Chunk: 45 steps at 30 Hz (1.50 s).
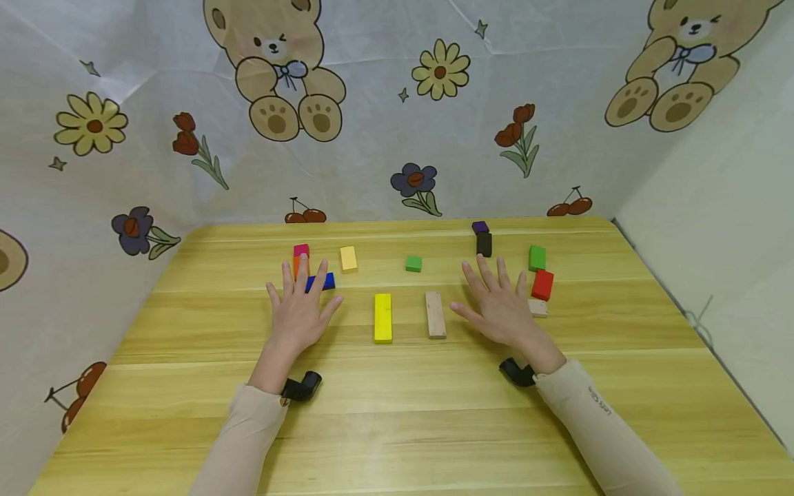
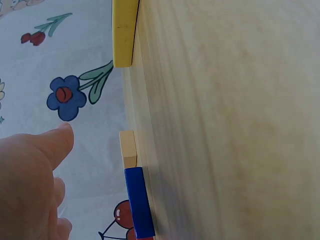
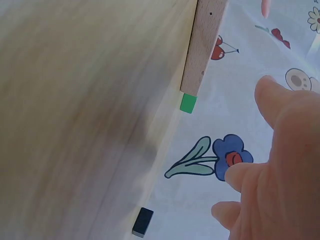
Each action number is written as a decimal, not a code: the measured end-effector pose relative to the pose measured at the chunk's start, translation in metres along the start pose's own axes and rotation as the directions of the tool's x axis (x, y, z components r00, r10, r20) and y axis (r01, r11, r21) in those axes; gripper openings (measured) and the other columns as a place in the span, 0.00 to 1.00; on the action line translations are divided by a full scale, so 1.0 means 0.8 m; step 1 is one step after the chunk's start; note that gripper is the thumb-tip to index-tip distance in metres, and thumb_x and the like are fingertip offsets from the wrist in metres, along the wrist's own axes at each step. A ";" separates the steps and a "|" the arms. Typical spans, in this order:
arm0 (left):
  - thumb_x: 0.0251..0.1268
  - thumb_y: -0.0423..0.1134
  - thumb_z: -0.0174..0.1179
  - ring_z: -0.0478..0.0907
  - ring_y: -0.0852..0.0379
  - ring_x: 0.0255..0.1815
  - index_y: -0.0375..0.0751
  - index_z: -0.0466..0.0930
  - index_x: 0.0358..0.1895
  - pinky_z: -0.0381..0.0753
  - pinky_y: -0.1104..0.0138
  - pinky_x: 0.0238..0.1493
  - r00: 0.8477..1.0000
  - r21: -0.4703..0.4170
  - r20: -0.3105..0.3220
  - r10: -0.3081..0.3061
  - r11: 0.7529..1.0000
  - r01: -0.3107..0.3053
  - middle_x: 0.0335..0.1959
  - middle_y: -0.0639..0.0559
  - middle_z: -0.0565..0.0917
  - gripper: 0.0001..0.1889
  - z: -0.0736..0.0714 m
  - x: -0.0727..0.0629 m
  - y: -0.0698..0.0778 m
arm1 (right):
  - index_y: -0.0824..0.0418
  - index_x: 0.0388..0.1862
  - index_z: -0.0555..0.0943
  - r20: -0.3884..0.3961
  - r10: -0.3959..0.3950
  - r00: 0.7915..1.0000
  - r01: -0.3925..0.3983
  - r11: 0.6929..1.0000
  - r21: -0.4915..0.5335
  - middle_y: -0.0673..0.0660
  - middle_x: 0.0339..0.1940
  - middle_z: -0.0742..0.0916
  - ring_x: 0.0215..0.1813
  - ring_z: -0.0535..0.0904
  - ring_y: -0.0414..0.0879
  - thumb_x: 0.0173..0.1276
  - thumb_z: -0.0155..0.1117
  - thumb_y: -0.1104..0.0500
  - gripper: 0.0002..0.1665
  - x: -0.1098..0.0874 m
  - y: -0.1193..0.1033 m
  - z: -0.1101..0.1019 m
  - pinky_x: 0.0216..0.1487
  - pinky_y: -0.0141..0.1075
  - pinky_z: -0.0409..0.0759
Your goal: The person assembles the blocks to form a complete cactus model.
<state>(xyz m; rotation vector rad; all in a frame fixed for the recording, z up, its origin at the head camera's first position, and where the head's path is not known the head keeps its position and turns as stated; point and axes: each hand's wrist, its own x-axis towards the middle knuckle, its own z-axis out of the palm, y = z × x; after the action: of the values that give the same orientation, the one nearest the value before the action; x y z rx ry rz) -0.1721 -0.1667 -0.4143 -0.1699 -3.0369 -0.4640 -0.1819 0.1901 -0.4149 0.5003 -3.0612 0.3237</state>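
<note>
Bright yellow block [image 1: 383, 318], natural-wood block [image 1: 435, 315] at its 3 o'clock, black block [image 1: 484, 244] at 2, little green block [image 1: 413, 264] at 1, blue block [image 1: 327, 281] at 10. Whitish cloth [image 1: 378, 124] up at 12's got tan teddies [image 1: 282, 86], yellow daisies [image 1: 440, 71], red tulips [image 1: 510, 135].

Light: bright and diffuse overall, its source out of frame
Backdrop [image 1: 372, 89]: pale, with faint glints along its creases; greyer toward the lower right corner in the head view
Worktop [image 1: 397, 427]: soft sheen across the near part; its closest grain is blurred in both wrist views, with a hazy dark shadow in the right one
Sleeves [image 1: 248, 420]: gentle, soft-edged shadows along their inner sides
Left hand [image 1: 298, 320], right hand [image 1: 504, 315]: clear from above, softer close up
Blocks [image 1: 383, 318]: strong colours, legible edges
</note>
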 end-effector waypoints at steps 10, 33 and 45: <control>0.72 0.60 0.50 0.26 0.35 0.80 0.50 0.43 0.80 0.34 0.31 0.71 0.998 -0.028 -0.020 0.056 0.998 -0.056 0.81 0.43 0.32 0.41 0.000 0.002 0.011 | 0.56 0.81 0.48 -0.049 -0.047 0.998 0.049 0.998 0.042 0.62 0.82 0.49 0.80 0.37 0.67 0.70 0.55 0.35 0.51 0.001 -0.003 -0.001 0.70 0.73 0.34; 0.44 0.43 0.78 0.51 0.41 0.79 0.40 0.55 0.77 0.54 0.44 0.74 0.948 -0.689 0.142 0.284 0.716 -0.111 0.79 0.42 0.54 0.55 0.047 0.003 0.037 | 0.64 0.77 0.56 0.069 -0.239 0.968 0.131 0.724 0.677 0.62 0.73 0.63 0.68 0.63 0.57 0.51 0.80 0.52 0.60 0.012 -0.001 0.035 0.68 0.55 0.65; 0.44 0.42 0.78 0.52 0.40 0.78 0.37 0.56 0.76 0.55 0.41 0.73 0.934 -0.643 0.182 0.307 0.756 -0.123 0.78 0.44 0.56 0.54 0.049 0.004 0.031 | 0.67 0.75 0.59 0.087 -0.300 0.950 0.182 0.757 0.627 0.65 0.70 0.67 0.68 0.65 0.59 0.51 0.80 0.54 0.57 0.018 0.001 0.035 0.67 0.57 0.66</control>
<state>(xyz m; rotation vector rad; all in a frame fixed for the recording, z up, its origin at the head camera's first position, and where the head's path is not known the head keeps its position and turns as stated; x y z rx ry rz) -0.1745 -0.1312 -0.4441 -0.6661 -2.9141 -1.5311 -0.1959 0.1808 -0.4414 0.9854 -2.9322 1.3546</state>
